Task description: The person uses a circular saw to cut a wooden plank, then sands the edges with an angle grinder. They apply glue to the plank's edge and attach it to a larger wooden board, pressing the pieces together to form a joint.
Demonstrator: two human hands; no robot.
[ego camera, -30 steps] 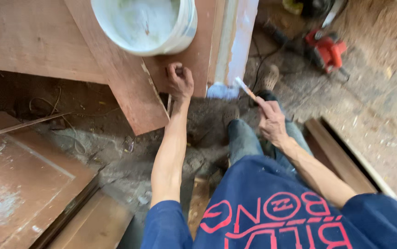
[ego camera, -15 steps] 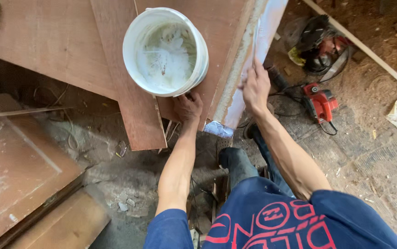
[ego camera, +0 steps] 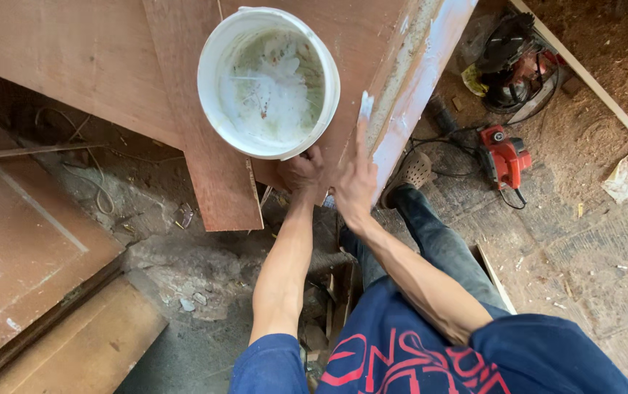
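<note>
- My right hand (ego camera: 355, 182) has its fingers pinched around a small putty scraper (ego camera: 365, 108), blade smeared white, laid against the plywood board's white-coated edge (ego camera: 416, 87).
- My left hand (ego camera: 301, 174) is curled closed on the near edge of that brown plywood board (ego camera: 73, 66), just under the white bucket (ego camera: 269, 82) of pale putty sitting on it.
- Red power tool (ego camera: 502, 155) on the dusty floor (ego camera: 584, 241) off to the right.
</note>
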